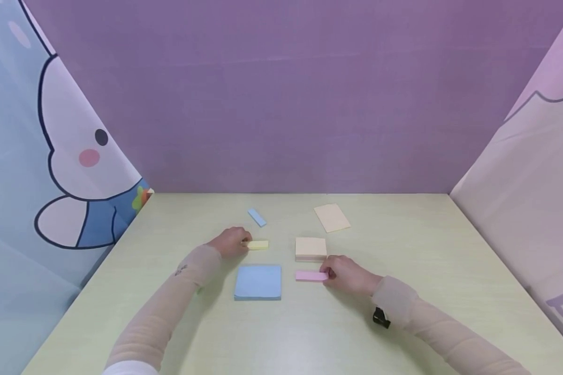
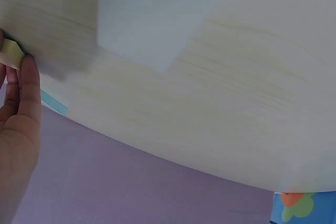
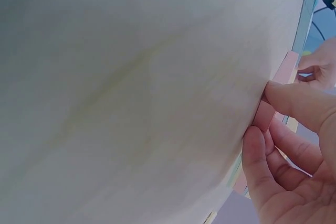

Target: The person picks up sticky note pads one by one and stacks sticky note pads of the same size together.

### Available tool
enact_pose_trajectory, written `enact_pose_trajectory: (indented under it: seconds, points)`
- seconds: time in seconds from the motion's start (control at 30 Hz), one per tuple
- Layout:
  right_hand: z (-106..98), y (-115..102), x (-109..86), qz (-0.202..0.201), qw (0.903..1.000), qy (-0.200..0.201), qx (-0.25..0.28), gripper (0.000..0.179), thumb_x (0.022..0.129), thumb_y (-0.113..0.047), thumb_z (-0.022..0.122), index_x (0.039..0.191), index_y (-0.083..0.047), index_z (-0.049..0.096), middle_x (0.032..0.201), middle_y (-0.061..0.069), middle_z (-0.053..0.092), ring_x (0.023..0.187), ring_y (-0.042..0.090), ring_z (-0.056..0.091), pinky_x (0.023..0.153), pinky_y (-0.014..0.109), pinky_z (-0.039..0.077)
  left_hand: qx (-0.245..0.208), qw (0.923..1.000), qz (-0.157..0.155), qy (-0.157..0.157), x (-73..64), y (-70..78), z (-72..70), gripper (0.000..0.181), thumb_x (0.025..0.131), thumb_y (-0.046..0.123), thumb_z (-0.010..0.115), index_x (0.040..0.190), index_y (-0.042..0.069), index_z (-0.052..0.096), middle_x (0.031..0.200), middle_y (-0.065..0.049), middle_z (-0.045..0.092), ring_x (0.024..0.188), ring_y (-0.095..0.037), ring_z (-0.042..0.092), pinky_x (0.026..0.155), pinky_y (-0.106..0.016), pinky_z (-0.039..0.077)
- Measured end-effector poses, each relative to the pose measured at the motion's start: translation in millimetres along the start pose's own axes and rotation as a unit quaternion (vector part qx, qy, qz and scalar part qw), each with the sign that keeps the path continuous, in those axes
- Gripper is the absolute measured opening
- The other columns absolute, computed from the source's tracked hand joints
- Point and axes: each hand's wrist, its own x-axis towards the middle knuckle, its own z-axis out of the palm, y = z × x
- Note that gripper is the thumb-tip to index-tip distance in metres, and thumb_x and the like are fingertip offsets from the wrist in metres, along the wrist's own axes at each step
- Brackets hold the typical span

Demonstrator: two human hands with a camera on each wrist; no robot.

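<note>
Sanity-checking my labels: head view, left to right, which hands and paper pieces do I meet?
Left hand → yellow strip → pink strip → right hand. Left out, as they overlap these sideways: blue strip, blue pad, cream pad, cream sheet.

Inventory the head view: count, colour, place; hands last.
Table: 1, pale, beneath pads.
Large pad: 1, blue, front left.
Yellow strip: 1, pale, behind large pad.
Small strip: 1, blue, behind yellow strip.
Thick pad: 1, cream-topped, right of yellow strip.
Thin piece: 1, cream, behind thick pad.
Pink strip: 1, pink, in front of thick pad.
Backdrop: 1, purple, behind table.
Left panel: 1, mostly blue, left.
Right panel: 1, pale and pink, right.
Black object: 1, at right wrist.
Sleeves: 2, beige, both arms.
Left hand: 1, pinching yellow strip.
Right hand: 1, pinching pink strip.
</note>
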Motion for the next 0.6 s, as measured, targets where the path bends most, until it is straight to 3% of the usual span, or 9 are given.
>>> enact_pose_trajectory:
  seconds: [0.1,0.33,0.6]
  points:
    - [-0.1,0.0,-0.1,-0.005,1.0,0.003,-0.006,0.017,0.075,-0.005,0.071,0.091,-0.002,0.064,0.081,0.001,0.06,0.071,0.008,0.048,0.065,0.021,0.043,0.004,1.0,0.006,0.002,-1.1,1.8,-0.3,0.017,0.078,0.004,0.062,0.095,0.005,0.067,0.082,-0.002,0.062,0.075,-0.013,0.051,0.079,-0.035,0.047]
    - [-0.2,-0.4,-0.2,-0.003,1.0,0.001,0.0,0.017,0.075,-0.005,0.07,0.091,-0.001,0.064,0.081,0.001,0.06,0.071,0.008,0.049,0.065,0.021,0.044,0.01,0.9998,0.016,0.002,-0.2,3.6,0.5,0.011,0.077,0.003,0.063,0.088,0.006,0.065,0.072,0.001,0.053,0.069,-0.013,0.044,0.069,-0.029,0.041]
    - [0.5,-1.6,0.3,0.001,1.0,-0.001,0.003,0.017,0.076,-0.005,0.07,0.091,-0.002,0.064,0.081,0.001,0.06,0.07,0.008,0.049,0.064,0.02,0.044,0.009,0.9994,0.032,0.014,-1.5,7.8,2.5,0.01,0.077,0.005,0.064,0.085,0.01,0.066,0.069,0.004,0.053,0.064,-0.012,0.044,0.063,-0.027,0.039]
